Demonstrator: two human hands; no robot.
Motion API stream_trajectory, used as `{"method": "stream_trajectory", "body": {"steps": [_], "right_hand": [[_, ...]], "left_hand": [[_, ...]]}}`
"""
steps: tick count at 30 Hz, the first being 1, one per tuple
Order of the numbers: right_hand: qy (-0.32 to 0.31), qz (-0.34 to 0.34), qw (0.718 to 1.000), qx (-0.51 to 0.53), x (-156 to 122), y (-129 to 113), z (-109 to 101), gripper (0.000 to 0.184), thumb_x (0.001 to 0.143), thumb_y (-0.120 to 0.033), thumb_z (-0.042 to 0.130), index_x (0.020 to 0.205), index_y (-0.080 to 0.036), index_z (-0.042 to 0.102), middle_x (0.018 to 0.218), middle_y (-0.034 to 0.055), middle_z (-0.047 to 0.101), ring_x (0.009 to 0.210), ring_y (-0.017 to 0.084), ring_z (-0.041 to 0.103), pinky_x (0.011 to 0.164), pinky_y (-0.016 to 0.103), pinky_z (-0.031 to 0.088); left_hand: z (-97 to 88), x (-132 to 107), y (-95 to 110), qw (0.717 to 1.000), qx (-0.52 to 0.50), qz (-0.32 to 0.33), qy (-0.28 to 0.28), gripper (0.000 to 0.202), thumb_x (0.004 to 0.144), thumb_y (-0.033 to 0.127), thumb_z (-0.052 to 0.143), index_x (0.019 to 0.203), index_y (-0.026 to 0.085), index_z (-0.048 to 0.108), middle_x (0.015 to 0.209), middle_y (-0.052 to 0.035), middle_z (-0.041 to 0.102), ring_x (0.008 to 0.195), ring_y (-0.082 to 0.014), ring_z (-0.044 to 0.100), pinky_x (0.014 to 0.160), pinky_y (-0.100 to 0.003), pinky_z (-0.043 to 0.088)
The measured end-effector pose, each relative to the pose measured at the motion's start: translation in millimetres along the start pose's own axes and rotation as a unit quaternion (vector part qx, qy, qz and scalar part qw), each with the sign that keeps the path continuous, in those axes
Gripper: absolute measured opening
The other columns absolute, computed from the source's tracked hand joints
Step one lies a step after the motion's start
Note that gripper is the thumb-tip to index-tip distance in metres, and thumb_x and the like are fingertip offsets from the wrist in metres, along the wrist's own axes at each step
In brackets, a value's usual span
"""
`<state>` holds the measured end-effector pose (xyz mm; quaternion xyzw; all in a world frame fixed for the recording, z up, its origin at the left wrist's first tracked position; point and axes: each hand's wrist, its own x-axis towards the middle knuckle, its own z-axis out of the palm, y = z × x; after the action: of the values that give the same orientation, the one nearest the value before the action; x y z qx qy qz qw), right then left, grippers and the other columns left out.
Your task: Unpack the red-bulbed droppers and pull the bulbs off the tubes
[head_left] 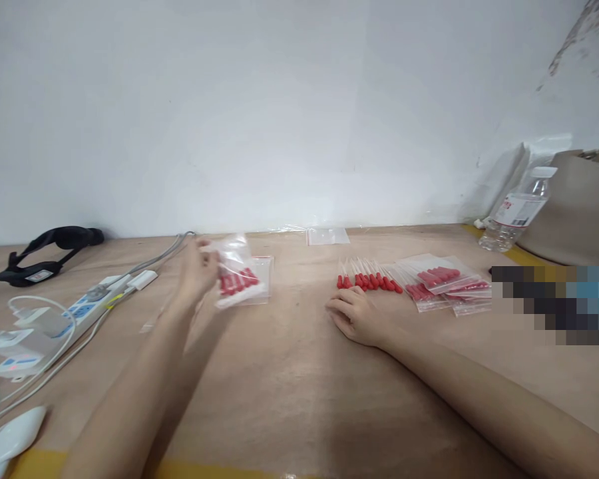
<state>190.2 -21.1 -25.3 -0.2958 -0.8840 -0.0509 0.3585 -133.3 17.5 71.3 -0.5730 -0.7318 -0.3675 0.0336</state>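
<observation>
My left hand (pixel 199 266) pinches the edge of a clear zip bag (pixel 235 253) with several red-tipped pieces inside, raised over the table. Partly hidden behind it, another clear zip bag (pixel 264 266) with a red line along its top lies flat. My right hand (pixel 354 316) rests on the tabletop, fingers loosely bent and nothing visible in them. Just beyond its fingers is a row of loose red-tipped pieces (pixel 374 282) with thin pale stems. To the right of that row lie several overlapping zip bags (pixel 439 279) filled with similar red pieces.
A small clear bag (pixel 328 236) lies by the wall. On the left are a power strip (pixel 82 309) with plugs and cables, a black strap-like object (pixel 50 253) and a white rounded object (pixel 12 439). A plastic bottle (pixel 519 209) leans against a beige container (pixel 574 206) on the right.
</observation>
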Motion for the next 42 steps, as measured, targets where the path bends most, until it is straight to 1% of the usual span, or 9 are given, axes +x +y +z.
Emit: {"method": "stream_trajectory", "body": {"steps": [2, 5, 8, 12, 16, 20, 25, 29, 42], "right_hand": [[0.002, 0.005, 1.0, 0.021, -2, -1, 1, 0.025, 0.078, -0.017, 0.05, 0.102, -0.017, 0.054, 0.095, 0.0087, 0.058, 0.086, 0.018, 0.052, 0.078, 0.034, 0.04], [-0.004, 0.008, 0.999, 0.051, -4, 0, 3, 0.044, 0.075, -0.022, 0.054, 0.118, -0.017, 0.044, 0.107, 0.0113, 0.053, 0.096, 0.021, 0.05, 0.081, 0.036, 0.043], [0.014, -0.003, 0.998, 0.053, -4, 2, 5, 0.042, 0.078, -0.016, 0.05, 0.119, -0.018, 0.043, 0.109, 0.0115, 0.05, 0.096, 0.019, 0.05, 0.079, 0.035, 0.046], [0.025, -0.034, 0.999, 0.032, -3, 5, 5, 0.023, 0.08, -0.011, 0.044, 0.097, -0.02, 0.057, 0.097, 0.008, 0.054, 0.084, 0.016, 0.053, 0.072, 0.031, 0.047], [0.016, -0.023, 0.998, 0.059, -3, 8, 4, 0.016, 0.079, -0.008, 0.044, 0.081, -0.018, 0.056, 0.091, 0.0068, 0.055, 0.083, 0.014, 0.054, 0.073, 0.028, 0.047], [-0.007, 0.002, 0.996, 0.093, -2, 9, 3, 0.014, 0.078, -0.007, 0.045, 0.078, -0.018, 0.053, 0.095, 0.0068, 0.056, 0.083, 0.013, 0.055, 0.072, 0.026, 0.048], [0.018, 0.011, 0.995, 0.094, -5, 13, 4, 0.01, 0.077, -0.012, 0.049, 0.083, -0.019, 0.051, 0.093, 0.0068, 0.055, 0.082, 0.015, 0.053, 0.068, 0.028, 0.046], [0.032, -0.049, 0.996, 0.071, -8, 15, 0, 0.006, 0.078, -0.014, 0.051, 0.074, -0.019, 0.054, 0.082, 0.0038, 0.056, 0.076, 0.013, 0.051, 0.069, 0.028, 0.043], [-0.003, -0.14, 0.99, -0.009, -2, 4, -7, 0.017, 0.082, -0.015, 0.045, 0.069, -0.018, 0.056, 0.074, 0.0026, 0.056, 0.07, 0.012, 0.045, 0.07, 0.028, 0.037]], "left_hand": [[29.7, -25, 17, 0.996, -0.061, 0.009, -0.066, 0.04, 0.083, 0.019, 0.043, 0.122, 0.019, 0.033, 0.068, 0.0035, 0.058, 0.054, -0.0084, 0.056, 0.054, -0.019, 0.045], [66.5, -64, 40, 0.927, -0.314, -0.062, -0.195, 0.046, 0.079, 0.012, 0.043, 0.123, 0.023, 0.033, 0.063, 0.005, 0.051, 0.049, -0.007, 0.052, 0.049, -0.016, 0.043], [81.6, -91, 56, 0.87, -0.394, -0.142, -0.262, 0.037, 0.078, 0.009, 0.038, 0.114, 0.019, 0.039, 0.063, 0.0045, 0.048, 0.055, -0.0074, 0.054, 0.056, -0.02, 0.048], [64.6, -100, 59, 0.865, -0.351, -0.137, -0.332, 0.033, 0.077, 0.013, 0.043, 0.109, 0.017, 0.043, 0.056, 0.0055, 0.048, 0.048, -0.0083, 0.051, 0.053, -0.021, 0.047], [24.7, -93, 60, 0.886, -0.067, 0.066, -0.455, 0.031, 0.072, 0.032, 0.055, 0.101, 0.019, 0.056, 0.05, 0.0043, 0.053, 0.042, -0.0123, 0.051, 0.048, -0.022, 0.039], [12.6, -99, 70, 0.903, 0.08, 0.207, -0.366, 0.025, 0.078, 0.039, 0.049, 0.073, 0.02, 0.065, 0.062, -0.0028, 0.06, 0.065, -0.0188, 0.059, 0.062, -0.027, 0.041], [41.2, -122, 74, 0.845, -0.094, 0.385, -0.359, 0.046, 0.078, 0.044, 0.053, 0.117, 0.021, 0.051, 0.121, -0.0088, 0.051, 0.109, -0.0213, 0.049, 0.091, -0.031, 0.039], [52.0, -125, 66, 0.825, -0.114, 0.39, -0.393, 0.058, 0.078, 0.047, 0.053, 0.129, 0.023, 0.04, 0.135, -0.0093, 0.037, 0.122, -0.0237, 0.038, 0.1, -0.037, 0.032], [51.9, -114, 58, 0.832, -0.168, 0.377, -0.37, 0.05, 0.074, 0.039, 0.06, 0.119, 0.021, 0.051, 0.126, -0.0093, 0.046, 0.114, -0.0218, 0.046, 0.097, -0.034, 0.037]]}}
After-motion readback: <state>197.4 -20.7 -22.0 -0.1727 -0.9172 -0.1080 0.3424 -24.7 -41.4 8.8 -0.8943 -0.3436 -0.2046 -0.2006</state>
